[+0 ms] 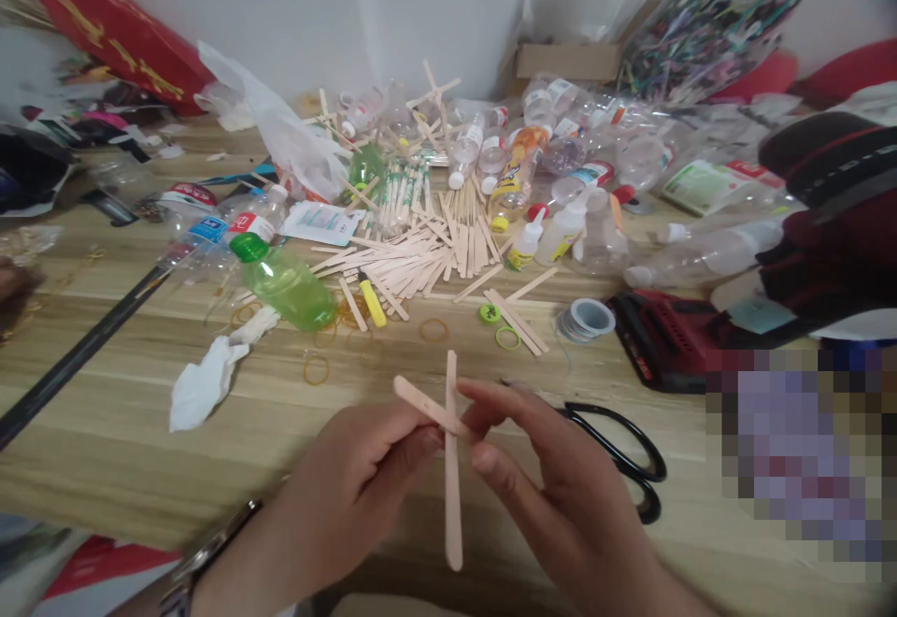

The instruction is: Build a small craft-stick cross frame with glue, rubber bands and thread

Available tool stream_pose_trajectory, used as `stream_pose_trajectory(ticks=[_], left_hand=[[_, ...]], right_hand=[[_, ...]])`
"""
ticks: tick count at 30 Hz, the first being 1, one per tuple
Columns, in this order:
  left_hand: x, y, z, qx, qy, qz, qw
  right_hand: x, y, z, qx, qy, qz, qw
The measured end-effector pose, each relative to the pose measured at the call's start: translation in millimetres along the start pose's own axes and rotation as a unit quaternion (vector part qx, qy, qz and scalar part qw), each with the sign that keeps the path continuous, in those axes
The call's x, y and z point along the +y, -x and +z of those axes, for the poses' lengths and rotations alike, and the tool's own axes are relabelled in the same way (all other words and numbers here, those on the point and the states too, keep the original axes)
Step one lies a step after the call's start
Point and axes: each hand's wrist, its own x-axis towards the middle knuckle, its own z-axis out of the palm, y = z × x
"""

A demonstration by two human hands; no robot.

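Two flat wooden sticks cross each other low in the middle of the head view. One stick (453,505) runs nearly upright in the picture; the other stick (419,399) slants across it. My left hand (371,467) pinches the sticks at the crossing from the left, thumb against them. On the other side my right hand (543,467) touches the right end of the slanted stick, with its thumb and index finger near the crossing. Beyond the hands, a big pile of loose wooden sticks (413,266) lies on the wooden table (266,453).
Black-handled scissors (617,439) lie beside my right hand, partly hidden. Behind are a wire spool (587,319), green bottle (287,290), yellow cutter (372,303), glue bottles (525,243), a red and black battery tool (659,337) and crumpled tissue (206,383). Part of a person's hand (14,285) shows far left.
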Motion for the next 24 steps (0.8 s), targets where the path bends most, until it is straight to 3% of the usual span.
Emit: stream_pose_trajectory(ticks=[13, 19, 24], left_hand=[[3.8, -9.1, 7.1, -0.001, 0.004, 0.010, 1.000], [1.3, -3.9, 12.0, 0.015, 0.022, 0.011, 1.000], [0.4, 1.8, 8.6, -0.023, 0.044, -0.015, 0.999]], right_hand=[[8.6, 11.3, -11.9, -0.078, -0.066, 0.017, 0.995], [-7.0, 14.2, -11.9, -0.106, -0.049, 0.054, 0.992], [-11.1, 11.2, -14.2, -0.141, -0.059, 0.033, 0.988]])
